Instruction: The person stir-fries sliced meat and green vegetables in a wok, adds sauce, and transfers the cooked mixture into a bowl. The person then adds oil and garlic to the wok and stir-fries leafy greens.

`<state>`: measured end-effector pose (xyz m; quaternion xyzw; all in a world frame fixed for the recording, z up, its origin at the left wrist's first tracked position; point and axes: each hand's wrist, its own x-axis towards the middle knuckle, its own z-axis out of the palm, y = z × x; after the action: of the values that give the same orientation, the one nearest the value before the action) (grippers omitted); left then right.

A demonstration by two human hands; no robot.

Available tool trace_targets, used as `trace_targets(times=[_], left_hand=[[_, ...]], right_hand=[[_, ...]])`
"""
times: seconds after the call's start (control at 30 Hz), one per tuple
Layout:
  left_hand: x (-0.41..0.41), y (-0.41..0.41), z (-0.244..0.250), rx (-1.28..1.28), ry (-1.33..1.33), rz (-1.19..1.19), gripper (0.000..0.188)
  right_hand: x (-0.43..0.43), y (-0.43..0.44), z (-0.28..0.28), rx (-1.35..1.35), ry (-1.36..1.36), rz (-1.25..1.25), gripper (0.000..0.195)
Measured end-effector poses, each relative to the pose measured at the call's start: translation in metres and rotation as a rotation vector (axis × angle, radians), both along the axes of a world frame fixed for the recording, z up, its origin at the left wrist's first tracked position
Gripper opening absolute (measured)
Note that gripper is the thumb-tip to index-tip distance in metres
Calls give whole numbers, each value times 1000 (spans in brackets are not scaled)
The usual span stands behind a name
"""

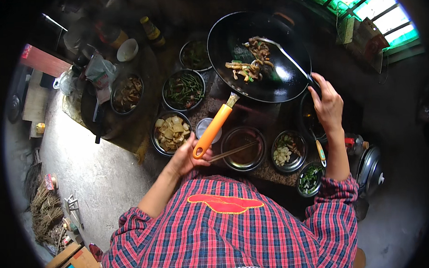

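A black wok lies before me, with strips of cooked meat and bits of green in it. Its orange handle slants down towards me. My left hand cradles the handle's end, thumb on one side and fingers on the other. In my right hand, at the wok's right rim, is the dark handle of a metal spatula. The spatula's head rests among the food at the back of the wok. Wooden chopsticks lean across a metal bowl of brown liquid, their ends close to my left fingers.
Metal bowls hold green beans, pale slices, garlic and chopped greens. Further left stand a bowl of cooked food, a white bowl and a bottle. A ladle and pot lid are right.
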<state>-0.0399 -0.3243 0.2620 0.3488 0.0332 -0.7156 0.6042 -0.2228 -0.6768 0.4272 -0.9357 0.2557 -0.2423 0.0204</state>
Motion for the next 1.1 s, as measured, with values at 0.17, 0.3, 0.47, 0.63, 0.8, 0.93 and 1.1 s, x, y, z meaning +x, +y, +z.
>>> trace_targets(times=[0.17,0.3,0.47,0.63,0.8,0.93,1.1], left_hand=[[34,-83,43,-368,178,-312,65],[35,-89,40,-170,138,-322,35],[34,-98,53,-168,233,-394,19],[33,-106,60,-139,218,-407,19],[35,-101,49,-170,225,-372,19],[29,-99,40,-130,217,-277,25],[34,-112,37,-247,301,-412,23]], right_hand=[[41,-43,-31,-439,282,30,24],[18,-8,-17,-328,424,338,28],[26,-19,12,-361,324,201,33],[68,-38,-35,-621,279,133,23],[18,0,-30,-392,433,314,18],[18,-10,16,-369,403,252,23],[63,-46,-20,-653,227,265,19]])
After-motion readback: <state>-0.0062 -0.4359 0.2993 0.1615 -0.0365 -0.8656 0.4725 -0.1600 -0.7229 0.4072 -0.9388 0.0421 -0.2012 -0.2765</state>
